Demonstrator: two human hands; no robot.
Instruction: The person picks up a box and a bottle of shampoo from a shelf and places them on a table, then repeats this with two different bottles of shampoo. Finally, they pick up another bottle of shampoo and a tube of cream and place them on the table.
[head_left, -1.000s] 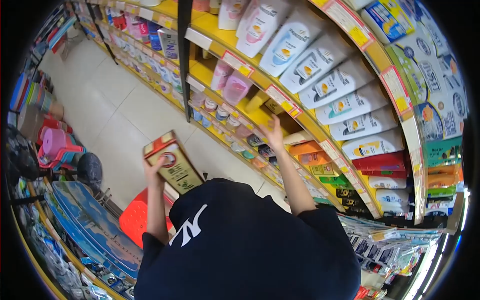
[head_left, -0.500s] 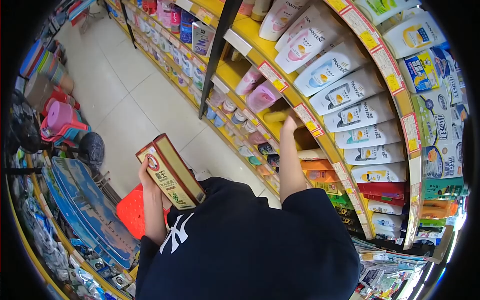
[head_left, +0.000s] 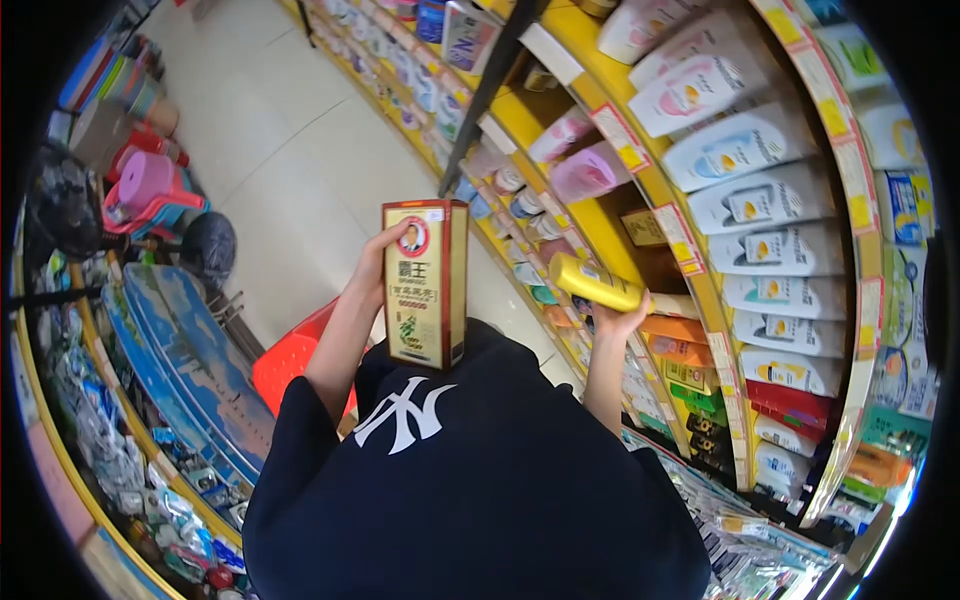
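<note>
Now, left grip: clamped on box, fingers partly hidden behind
Right grip: closed around yellow bottle, one end partly covered, print blurred
Beyond right grip: yellow shelf
Since earlier: yellow bottle drawn off yellow shelf

Head-worn view, facing forward and down

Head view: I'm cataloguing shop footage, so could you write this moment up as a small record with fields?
left hand: holds gold-and-red box, upright in view
right hand: holds yellow bottle, tilted
lower shelf: pink bottle, small gold box
upper shelf: row of Pantene bottles
behind left arm: red plastic seat, partly hidden
</note>
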